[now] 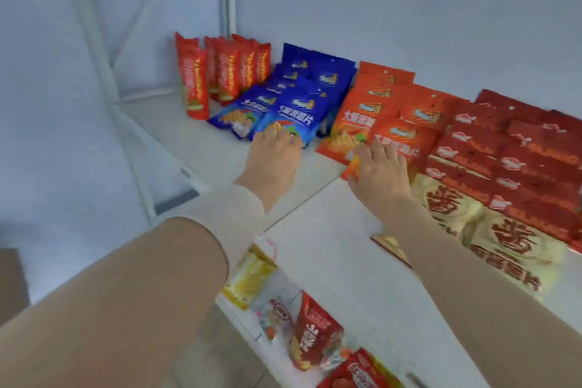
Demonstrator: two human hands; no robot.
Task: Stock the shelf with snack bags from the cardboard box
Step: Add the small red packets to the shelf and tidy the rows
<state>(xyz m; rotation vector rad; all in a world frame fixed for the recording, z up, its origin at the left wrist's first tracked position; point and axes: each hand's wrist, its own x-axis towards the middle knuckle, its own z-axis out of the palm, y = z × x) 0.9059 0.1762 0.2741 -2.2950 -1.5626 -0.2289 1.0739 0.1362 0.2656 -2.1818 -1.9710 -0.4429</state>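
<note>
On the white shelf (195, 154) lie rows of snack bags, seen in the head view. Blue bags (293, 98) overlap near the middle, and my left hand (274, 157) rests its fingertips on the lower edge of the front blue bag. Orange bags (387, 116) lie to their right. My right hand (381, 176) presses down on the front orange bag (400, 138), fingers curled over its lower edge. Whether either hand grips its bag or only touches it is unclear. A brown corner at the far left (11, 280) may be the cardboard box.
Tall red-orange bags (220, 72) stand at the shelf's back left. Dark red bags (516, 161) and pale yellow bags (491, 230) fill the right side. A lower shelf (352, 299) juts toward me, with more snack bags (308, 331) beneath it. White walls close off the back.
</note>
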